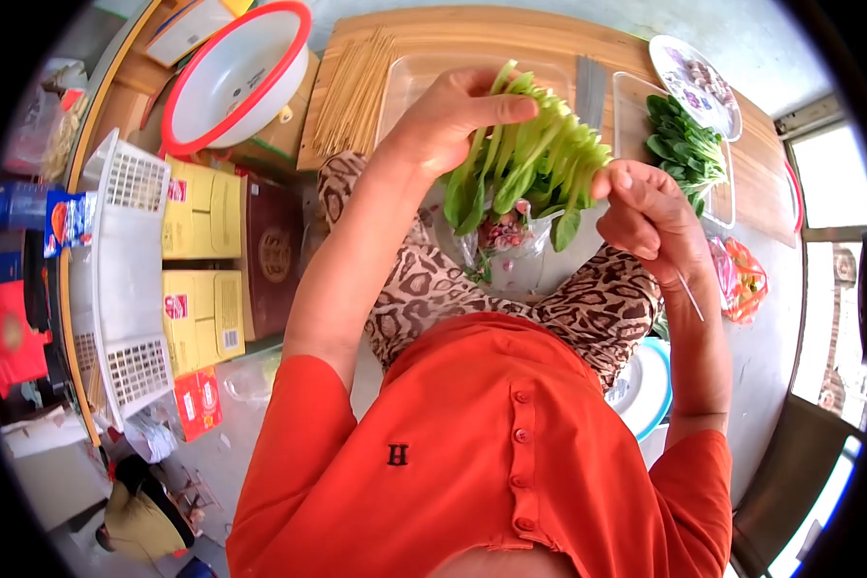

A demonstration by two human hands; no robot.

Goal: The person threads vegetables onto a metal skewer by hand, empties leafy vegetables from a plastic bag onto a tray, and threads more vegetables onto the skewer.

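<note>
A row of green leafy vegetables (539, 154) hangs in the air between my two hands, stems up and leaves down. My left hand (458, 116) pinches the row at its left end, thumb and fingers closed on the stems. At the right end my right hand (650, 217) is closed, its fingertips against the stems; a thin pale stick (690, 295) sticks out below it. Below the leaves lies a clear plastic bag (515, 236) with reddish scraps. More leafy greens (679, 144) lie in a clear tray (725, 197) to the right.
Wooden sticks (352, 91) and grey skewers (590, 91) lie on the wooden table (453, 34). A plate (660, 53) with pieces of food overlaps the right tray. A red-rimmed basin (246, 82), yellow boxes (200, 212) and a white rack (120, 275) stand left.
</note>
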